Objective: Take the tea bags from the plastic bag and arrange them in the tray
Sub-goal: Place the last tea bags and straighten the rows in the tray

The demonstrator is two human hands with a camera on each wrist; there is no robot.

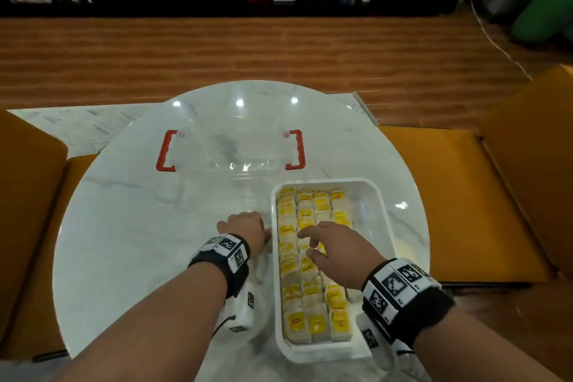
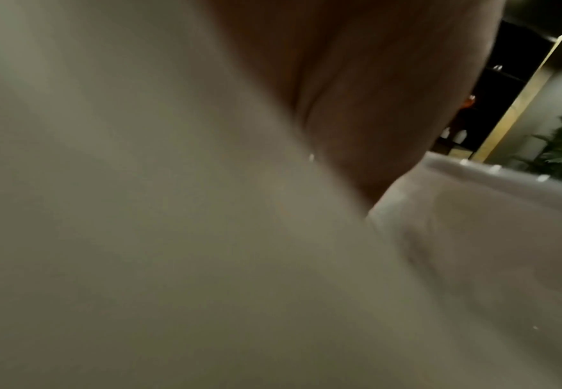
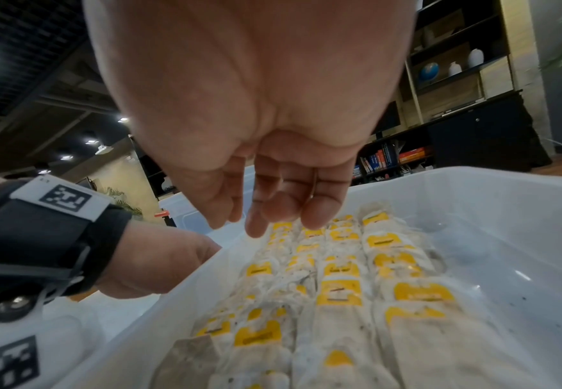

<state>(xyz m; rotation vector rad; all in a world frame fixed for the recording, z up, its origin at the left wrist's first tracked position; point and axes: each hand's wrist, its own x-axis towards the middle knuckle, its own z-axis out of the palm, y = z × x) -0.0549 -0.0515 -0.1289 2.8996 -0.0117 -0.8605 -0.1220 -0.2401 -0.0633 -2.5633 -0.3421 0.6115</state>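
Tea bags: many small, soft paper tea bags with yellow tags [image 1: 310, 260] lie in neat rows in the white plastic tray [image 1: 379, 226]. They fill its left and middle; the strip along its right side is bare.
Tray: it sits at about 5 o'clock on the round white marble surface [image 1: 124, 211].
Right hand: the right hand [image 1: 336, 250] hovers just over the rows. Its fingers [image 3: 319, 210] hang loose and hold nothing.
Left hand: the left hand [image 1: 246, 231] is at 9 o'clock from the tray, just beside its rim. I cannot tell how its fingers lie.
Plastic bag: thin clear plastic [image 1: 259, 273] seems to lie under the left wrist; too blurry to be sure.
Clear box: a see-through plastic box with red handles [image 1: 231, 149] stands at 12 o'clock.
How they feel: I think each tea bag is very light, floppy and easy to tear.
Where to hold: best to pinch the yellow tag or the top edge gently.
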